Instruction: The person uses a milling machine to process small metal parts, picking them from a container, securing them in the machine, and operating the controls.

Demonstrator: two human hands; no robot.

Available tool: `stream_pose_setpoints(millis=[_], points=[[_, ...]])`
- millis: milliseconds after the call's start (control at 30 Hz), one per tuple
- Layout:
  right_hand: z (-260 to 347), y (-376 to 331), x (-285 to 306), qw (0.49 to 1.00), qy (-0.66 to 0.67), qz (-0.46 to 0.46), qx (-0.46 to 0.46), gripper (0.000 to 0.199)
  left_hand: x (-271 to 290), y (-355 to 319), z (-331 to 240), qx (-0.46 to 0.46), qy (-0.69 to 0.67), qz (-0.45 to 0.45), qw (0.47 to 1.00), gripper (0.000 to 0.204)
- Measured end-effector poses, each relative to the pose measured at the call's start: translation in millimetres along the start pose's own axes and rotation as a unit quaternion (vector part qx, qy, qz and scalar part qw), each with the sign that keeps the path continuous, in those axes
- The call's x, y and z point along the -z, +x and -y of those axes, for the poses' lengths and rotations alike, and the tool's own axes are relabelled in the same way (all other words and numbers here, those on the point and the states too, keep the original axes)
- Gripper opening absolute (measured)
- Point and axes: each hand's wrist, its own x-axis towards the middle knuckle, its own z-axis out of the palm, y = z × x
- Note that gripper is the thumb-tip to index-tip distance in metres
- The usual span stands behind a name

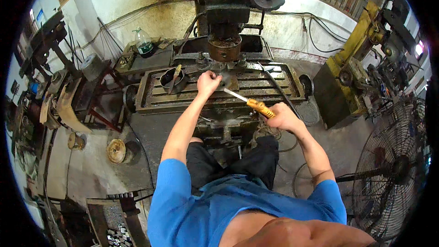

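My right hand (pixel 284 118) is nearest to me, closed around the yellow handle of a file (pixel 249 102), whose thin metal blade slants up and to the left toward the machine's slotted work table (pixel 155 93). Farther out, my left hand (pixel 208 82) is curled shut on top of a flat, dark metal workpiece (pixel 228 81) lying on that table, just beside the tip of the file; whether the fingers grip it or only press on it, I cannot tell. To the left of this hand, on the same table, sits a round black bowl (pixel 173 80) with a tool leaning in it. Just past my left hand hangs the rusty spindle head (pixel 224 45) of the milling machine, directly above the workpiece. Beyond the machine's left side, a plastic bottle (pixel 144 42) stands against the wall. Off to my right, on the floor, stands a large fan (pixel 393 169).
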Motion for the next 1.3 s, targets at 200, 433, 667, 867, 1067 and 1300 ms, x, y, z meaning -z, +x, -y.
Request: stream_pose_setpoints(millis=[200,433,667,867,1067,1300], points=[[-92.0,58.0,-22.0,0.887,0.441,-0.065,0.118,0.041,-13.6,15.0,-14.1,-0.121,0.240,0.087,0.959,0.031],[-117.3,77.0,-110.8,0.940,0.330,-0.079,-0.040,0.033,-6.1,17.6,-6.9,-0.156,0.250,0.128,0.947,0.021],[-100.1,59.8,-104.5,0.975,0.123,-0.143,-0.119,0.034,-32.0,38.6,-4.1,-0.183,0.222,0.085,0.954,0.019],[-97.1,25.9,-46.6,0.956,0.264,-0.119,-0.046,0.034,-45.8,41.9,-1.1,-0.180,0.216,0.038,0.959,0.020],[-77.4,50.4,156.0,0.884,-0.051,-0.421,0.196,0.040,-37.3,50.7,0.4,-0.041,0.214,0.028,0.976,0.029],[30.9,47.7,311.4,0.695,0.368,-0.469,0.401,0.053,-42.2,58.0,6.7,-0.008,0.160,0.035,0.986,0.031]])
